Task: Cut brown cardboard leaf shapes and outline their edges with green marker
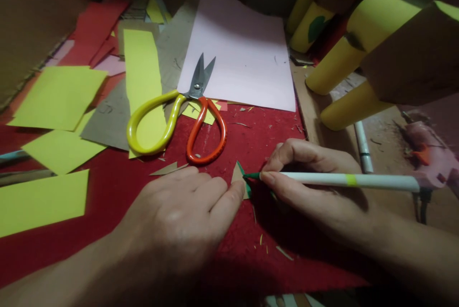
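Note:
My right hand (315,173) grips a white marker (315,179) with a green tip and a yellow-green band. The tip touches the edge of a small tan cardboard piece (237,173), where a green strip of colour shows. My left hand (186,206) is closed, its thumb and finger pinching that piece against the red surface. Part of the piece is hidden under the left fingers. Just beyond the hands lie scissors (197,88) with one yellow and one orange-red handle, blades slightly apart and pointing away. A thin pointed cardboard scrap (165,169) rests near my left knuckles.
A pale pink sheet (240,49) lies at the back. Yellow paper pieces (57,96), red paper (95,29) and grey card (109,115) overlap at left. Yellow tubes (333,65) and a pink glue gun (430,149) stand at right. Small scraps litter the red cloth (229,268).

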`<state>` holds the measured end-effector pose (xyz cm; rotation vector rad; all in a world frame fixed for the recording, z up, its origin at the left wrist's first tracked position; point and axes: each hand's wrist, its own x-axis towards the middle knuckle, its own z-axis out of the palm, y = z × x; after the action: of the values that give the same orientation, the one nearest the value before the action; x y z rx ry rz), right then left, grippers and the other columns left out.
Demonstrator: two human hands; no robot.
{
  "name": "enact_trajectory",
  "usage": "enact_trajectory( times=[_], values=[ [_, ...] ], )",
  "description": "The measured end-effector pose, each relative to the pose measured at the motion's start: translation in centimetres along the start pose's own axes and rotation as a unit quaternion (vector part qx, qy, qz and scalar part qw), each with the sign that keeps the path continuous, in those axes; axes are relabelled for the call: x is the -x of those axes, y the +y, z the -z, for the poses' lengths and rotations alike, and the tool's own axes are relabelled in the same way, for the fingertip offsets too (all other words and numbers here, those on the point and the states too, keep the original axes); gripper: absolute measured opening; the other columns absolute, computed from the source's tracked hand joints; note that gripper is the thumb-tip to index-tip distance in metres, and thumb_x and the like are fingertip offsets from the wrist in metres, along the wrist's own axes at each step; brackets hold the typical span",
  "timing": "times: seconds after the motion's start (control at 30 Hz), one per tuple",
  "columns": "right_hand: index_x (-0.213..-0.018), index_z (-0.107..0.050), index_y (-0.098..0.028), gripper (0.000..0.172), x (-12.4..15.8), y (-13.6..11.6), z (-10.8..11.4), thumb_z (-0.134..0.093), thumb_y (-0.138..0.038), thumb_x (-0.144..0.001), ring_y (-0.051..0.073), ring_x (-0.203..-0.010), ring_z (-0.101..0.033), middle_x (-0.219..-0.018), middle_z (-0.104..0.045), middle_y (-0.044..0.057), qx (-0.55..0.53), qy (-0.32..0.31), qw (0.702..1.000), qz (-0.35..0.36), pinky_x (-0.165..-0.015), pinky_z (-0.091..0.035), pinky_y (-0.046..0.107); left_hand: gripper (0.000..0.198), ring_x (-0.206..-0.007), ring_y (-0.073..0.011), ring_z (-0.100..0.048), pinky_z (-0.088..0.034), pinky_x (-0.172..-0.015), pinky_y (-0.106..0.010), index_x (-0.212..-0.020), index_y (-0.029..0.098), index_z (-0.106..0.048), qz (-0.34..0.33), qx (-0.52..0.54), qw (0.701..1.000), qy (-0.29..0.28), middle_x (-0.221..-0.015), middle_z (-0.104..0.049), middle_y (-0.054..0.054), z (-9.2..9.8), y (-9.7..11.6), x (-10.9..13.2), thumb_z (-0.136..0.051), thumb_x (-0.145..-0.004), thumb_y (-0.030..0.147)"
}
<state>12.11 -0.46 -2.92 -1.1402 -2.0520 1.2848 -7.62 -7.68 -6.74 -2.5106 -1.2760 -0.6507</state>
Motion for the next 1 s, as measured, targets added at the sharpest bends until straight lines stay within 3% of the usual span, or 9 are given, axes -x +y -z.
enact_trajectory(
  times=[1.0],
  values=[
    [-0.069, -0.056, -0.020, 0.016, 0.36, -0.03, 0.42, -0.061, -0.011, -0.081, 0.008, -0.052, -0.053, -0.062, -0.061, -0.004, 0.016, -0.040, 0.999, -0.002, -0.044, -0.041, 0.016, 0.032, -0.055, -0.0180, -0.047, -0.036, -0.054, -0.034, -0.104, 0.011, -0.062, 0.001, 0.010, 1.000, 0.000, -0.061, -0.056, 0.000, -0.11, 0.10, 0.02, -0.033, -0.094, 0.014]
  ],
)
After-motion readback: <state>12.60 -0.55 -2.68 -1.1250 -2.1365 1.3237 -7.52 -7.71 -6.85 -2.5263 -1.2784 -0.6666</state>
